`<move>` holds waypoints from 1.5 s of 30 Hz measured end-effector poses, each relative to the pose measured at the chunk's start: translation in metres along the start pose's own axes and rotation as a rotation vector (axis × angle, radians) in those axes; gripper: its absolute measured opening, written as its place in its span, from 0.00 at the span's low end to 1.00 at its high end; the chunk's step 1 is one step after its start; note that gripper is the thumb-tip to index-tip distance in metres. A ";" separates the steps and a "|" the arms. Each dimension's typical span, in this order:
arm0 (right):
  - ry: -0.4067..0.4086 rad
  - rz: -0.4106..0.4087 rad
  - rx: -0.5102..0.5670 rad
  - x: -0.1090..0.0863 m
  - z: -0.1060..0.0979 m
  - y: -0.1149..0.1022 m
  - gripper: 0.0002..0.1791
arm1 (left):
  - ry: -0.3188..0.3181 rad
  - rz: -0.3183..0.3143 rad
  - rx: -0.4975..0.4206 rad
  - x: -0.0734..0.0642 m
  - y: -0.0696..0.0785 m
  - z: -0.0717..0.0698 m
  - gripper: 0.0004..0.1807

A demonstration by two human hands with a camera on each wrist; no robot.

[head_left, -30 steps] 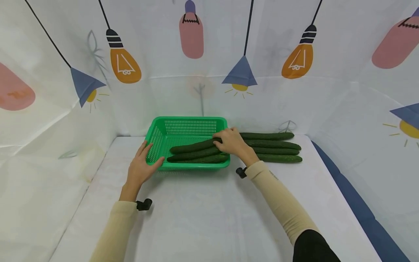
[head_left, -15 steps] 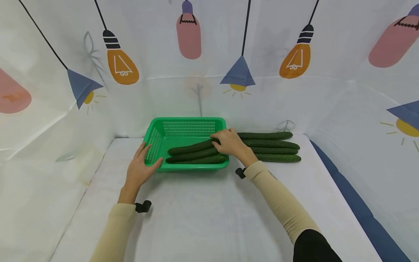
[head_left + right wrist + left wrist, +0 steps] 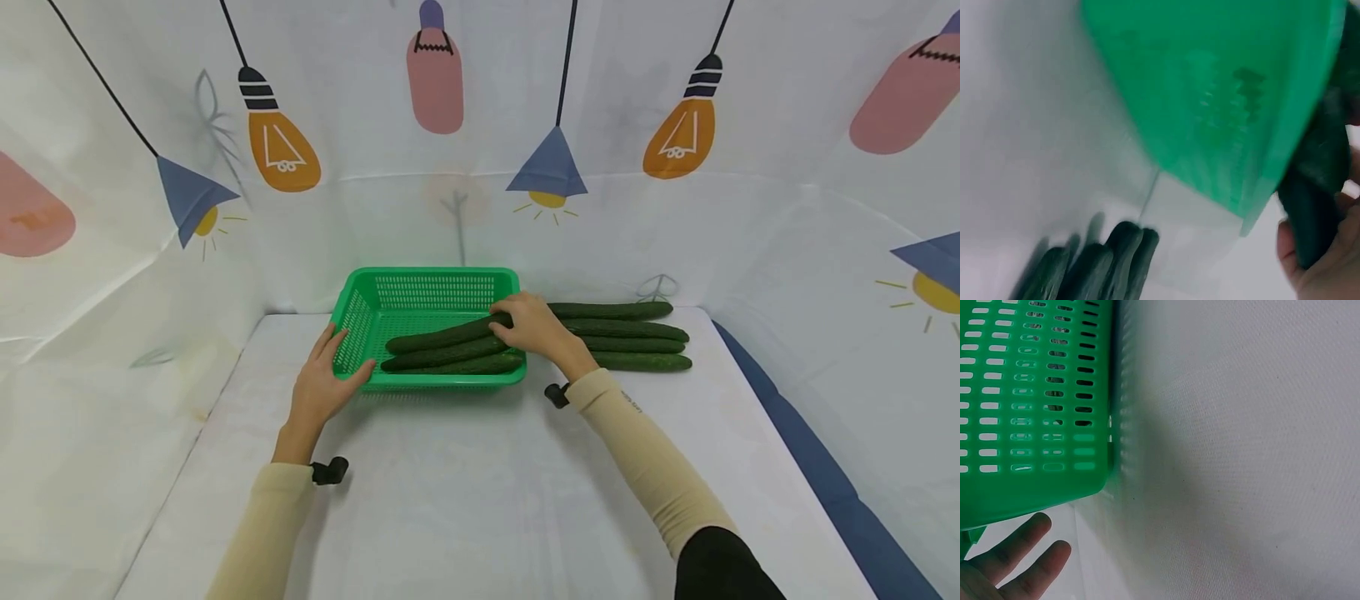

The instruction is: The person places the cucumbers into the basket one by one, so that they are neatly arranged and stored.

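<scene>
In the head view a green plastic basket (image 3: 442,292) with slotted walls stands at the back of the table. Three cucumbers lie along its near side, and my right hand (image 3: 538,330) holds the farthest cucumber (image 3: 442,337) by its right end, above the right rim. The right wrist view shows thumb and fingers curled round the dark cucumber (image 3: 1313,215) beside the basket wall. My left hand (image 3: 318,392) is at the basket's near left corner, fingers spread and fairly straight. Two fingers (image 3: 1029,559) show by the basket wall in the left wrist view; the thumb is hidden there.
Several more cucumbers (image 3: 637,329) lie side by side on the white table (image 3: 465,492), just right of the basket. My right forearm partly covers their left ends. A white patterned cloth (image 3: 360,225) hangs behind and at both sides.
My right hand has shifted very slightly to the right, still gripping the cucumber. The left hand, the basket and the other cucumbers stay where they were; the head view sways a little.
</scene>
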State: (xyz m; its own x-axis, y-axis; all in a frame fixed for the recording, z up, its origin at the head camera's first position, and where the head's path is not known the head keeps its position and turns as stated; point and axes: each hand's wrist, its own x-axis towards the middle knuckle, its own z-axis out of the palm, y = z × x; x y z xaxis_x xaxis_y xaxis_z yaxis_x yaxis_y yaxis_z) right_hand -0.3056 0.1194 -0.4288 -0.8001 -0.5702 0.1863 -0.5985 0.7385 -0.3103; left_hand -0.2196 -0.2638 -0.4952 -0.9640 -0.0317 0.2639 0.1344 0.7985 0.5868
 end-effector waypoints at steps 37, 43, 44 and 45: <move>0.058 0.296 0.215 -0.119 -0.028 0.099 0.42 | -0.010 -0.002 -0.007 -0.001 0.002 -0.003 0.47; 0.044 0.400 0.182 -0.153 -0.028 0.126 0.44 | -0.011 -0.002 -0.002 -0.002 0.001 -0.003 0.47; 0.049 0.416 0.184 -0.158 -0.028 0.129 0.45 | -0.011 -0.001 -0.003 -0.002 0.002 -0.003 0.46; 0.053 0.429 0.185 -0.162 -0.028 0.132 0.45 | -0.011 0.001 -0.002 -0.002 0.002 -0.003 0.46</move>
State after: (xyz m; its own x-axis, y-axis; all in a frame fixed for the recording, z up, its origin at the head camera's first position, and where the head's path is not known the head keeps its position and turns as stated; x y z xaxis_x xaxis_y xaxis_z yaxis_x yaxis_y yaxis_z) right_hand -0.2559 0.3197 -0.4740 -0.9775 -0.2050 0.0503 -0.2001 0.8241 -0.5300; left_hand -0.2164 -0.2642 -0.4924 -0.9664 -0.0245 0.2557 0.1355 0.7971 0.5885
